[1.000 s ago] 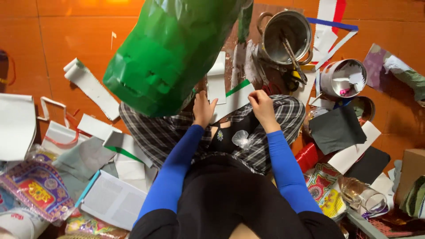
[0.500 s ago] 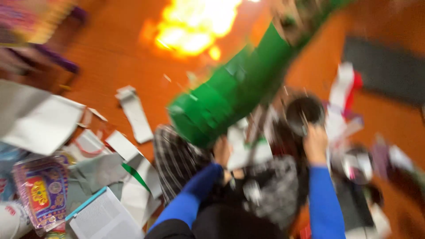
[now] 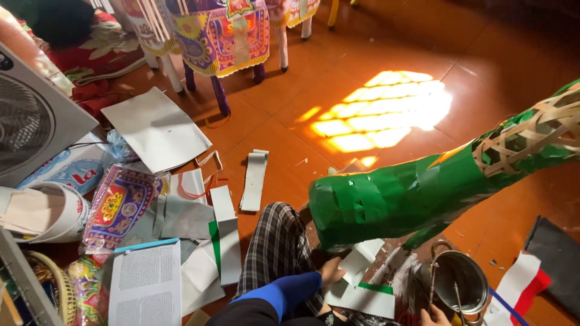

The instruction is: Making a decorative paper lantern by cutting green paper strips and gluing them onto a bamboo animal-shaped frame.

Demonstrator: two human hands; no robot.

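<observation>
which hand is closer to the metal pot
Right. The right hand is at the bottom edge, at the metal pot's near rim. The left hand is off to the pot's left, on the white paper sheets under the green figure.

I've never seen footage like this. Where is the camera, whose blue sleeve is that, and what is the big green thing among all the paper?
The camera sits on a person's head and looks down, so you see their own body from above: a blue sleeve, checked trousers, and the orange floor they sit on. There is no machine, just two bare hands. The left hand rests on white paper pieces on the lap; whether it grips them is unclear. The right hand only peeks in at the bottom edge, beside a metal pot. The big green thing is a woven bamboo frame covered in green paper, its bare lattice showing at the right. Around lie a white paper strip, a printed sheet and a colourful patterned packet. A fan stands at left.
</observation>
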